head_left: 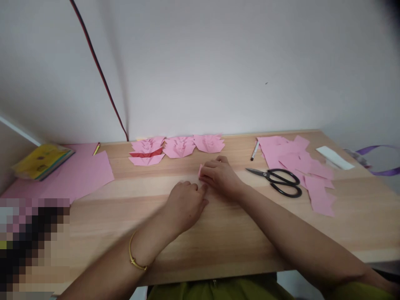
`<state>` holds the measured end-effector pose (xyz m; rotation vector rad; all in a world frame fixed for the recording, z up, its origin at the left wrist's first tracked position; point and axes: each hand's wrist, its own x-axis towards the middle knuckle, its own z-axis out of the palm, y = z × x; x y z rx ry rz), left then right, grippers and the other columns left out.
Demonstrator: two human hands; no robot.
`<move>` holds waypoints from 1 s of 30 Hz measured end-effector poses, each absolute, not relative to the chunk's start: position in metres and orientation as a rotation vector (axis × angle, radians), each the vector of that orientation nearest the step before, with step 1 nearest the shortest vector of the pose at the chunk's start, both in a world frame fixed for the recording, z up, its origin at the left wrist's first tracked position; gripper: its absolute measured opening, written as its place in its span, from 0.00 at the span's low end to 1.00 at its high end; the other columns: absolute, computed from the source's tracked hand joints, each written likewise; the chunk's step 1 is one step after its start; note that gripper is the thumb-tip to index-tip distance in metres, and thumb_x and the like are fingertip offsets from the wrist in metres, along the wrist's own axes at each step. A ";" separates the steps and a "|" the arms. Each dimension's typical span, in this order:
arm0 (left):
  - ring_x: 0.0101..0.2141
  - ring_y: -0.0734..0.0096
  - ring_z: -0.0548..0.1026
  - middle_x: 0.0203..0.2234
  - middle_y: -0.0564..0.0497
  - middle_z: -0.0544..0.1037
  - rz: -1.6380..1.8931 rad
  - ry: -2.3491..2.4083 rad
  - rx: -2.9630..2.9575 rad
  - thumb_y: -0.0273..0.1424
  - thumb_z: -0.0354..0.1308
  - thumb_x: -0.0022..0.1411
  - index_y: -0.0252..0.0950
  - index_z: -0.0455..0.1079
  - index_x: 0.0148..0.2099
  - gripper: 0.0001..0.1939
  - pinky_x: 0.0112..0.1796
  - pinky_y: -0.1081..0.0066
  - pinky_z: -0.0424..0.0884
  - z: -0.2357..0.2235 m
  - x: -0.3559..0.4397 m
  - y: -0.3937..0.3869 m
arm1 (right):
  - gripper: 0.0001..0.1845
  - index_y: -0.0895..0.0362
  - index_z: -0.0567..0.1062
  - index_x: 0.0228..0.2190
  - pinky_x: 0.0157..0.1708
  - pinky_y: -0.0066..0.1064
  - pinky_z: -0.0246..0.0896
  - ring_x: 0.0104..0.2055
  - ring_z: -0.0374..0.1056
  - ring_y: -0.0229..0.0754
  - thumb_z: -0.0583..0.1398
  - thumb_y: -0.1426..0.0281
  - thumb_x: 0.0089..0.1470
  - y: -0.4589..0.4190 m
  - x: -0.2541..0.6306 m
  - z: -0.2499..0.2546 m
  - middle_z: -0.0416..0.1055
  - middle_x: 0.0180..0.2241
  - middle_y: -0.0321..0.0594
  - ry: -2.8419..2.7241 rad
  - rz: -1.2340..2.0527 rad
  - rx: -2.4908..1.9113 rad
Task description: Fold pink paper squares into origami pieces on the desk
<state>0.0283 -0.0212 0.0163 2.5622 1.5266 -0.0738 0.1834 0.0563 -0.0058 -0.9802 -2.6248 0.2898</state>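
A small folded piece of pink paper [200, 171] lies at the middle of the wooden table, mostly covered by fingers. My right hand [222, 177] is closed over it, fingertips pressing at its left edge. My left hand [186, 205], with a gold bracelet on the wrist, is curled closed just below, its fingertips meeting those of the right at the paper. Behind the hands, several folded pink paper pieces [180, 147] stand in rows along the wall, with a red strip [146, 153] among those at the left.
Black-handled scissors [275, 180] lie right of my hands, points leftward. Beyond are a pen [255, 150], loose pink paper scraps [295, 160] and a white strip [334, 157]. At left, a yellow packet [42, 161] rests on large pink sheets [90, 173] near a pencil [96, 148].
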 end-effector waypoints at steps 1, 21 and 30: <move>0.33 0.58 0.73 0.30 0.45 0.76 -0.075 1.528 2.564 0.36 0.49 0.62 0.34 0.67 0.50 0.17 0.37 0.60 0.67 0.016 0.028 -0.021 | 0.08 0.57 0.72 0.28 0.42 0.34 0.41 0.34 0.64 0.36 0.56 0.70 0.57 0.056 0.182 -0.008 0.72 0.31 0.37 -2.614 0.291 -0.998; 0.37 0.59 0.69 0.34 0.44 0.73 0.048 1.562 2.597 0.35 0.52 0.61 0.35 0.70 0.44 0.13 0.39 0.61 0.66 0.014 0.027 -0.022 | 0.18 0.58 0.68 0.39 0.35 0.30 0.55 0.35 0.63 0.40 0.65 0.67 0.47 0.074 0.185 -0.016 0.67 0.38 0.42 -2.463 0.582 -1.027; 0.44 0.58 0.65 0.42 0.44 0.70 0.148 1.529 2.568 0.33 0.55 0.59 0.35 0.70 0.41 0.09 0.44 0.58 0.65 0.014 0.028 -0.020 | 0.08 0.58 0.69 0.36 0.34 0.29 0.56 0.34 0.63 0.39 0.59 0.69 0.53 0.082 0.174 -0.022 0.67 0.35 0.40 -2.315 0.561 -1.203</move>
